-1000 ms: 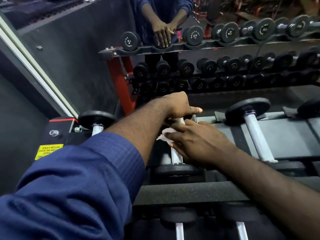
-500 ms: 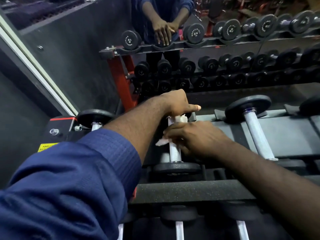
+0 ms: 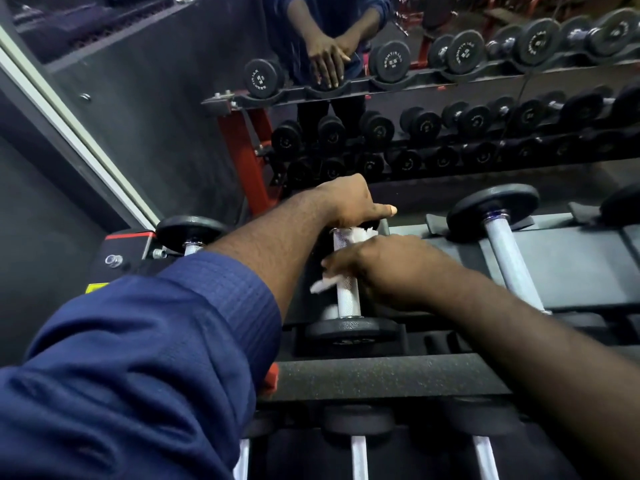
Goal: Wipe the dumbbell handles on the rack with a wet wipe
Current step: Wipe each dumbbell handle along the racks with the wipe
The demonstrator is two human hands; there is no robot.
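Note:
A small dumbbell with a silver knurled handle (image 3: 347, 299) and black end plates lies on the top shelf of the rack (image 3: 571, 258), pointing away from me. My left hand (image 3: 349, 202) grips its far end plate, thumb pointing right. My right hand (image 3: 391, 268) is curled round the handle's middle with a white wet wipe (image 3: 320, 285); bits of the wipe stick out left of the handle and at its far end.
A second dumbbell (image 3: 502, 244) lies to the right on the same shelf and a third (image 3: 188, 233) to the left. More handles show on the shelf below. A mirror behind reflects the rack and my hands. A padded bar (image 3: 398, 375) runs along the shelf's front.
My right hand has slid with the wipe a little toward the handle's far end, baring more of the near part. My left hand stays on the far plate.

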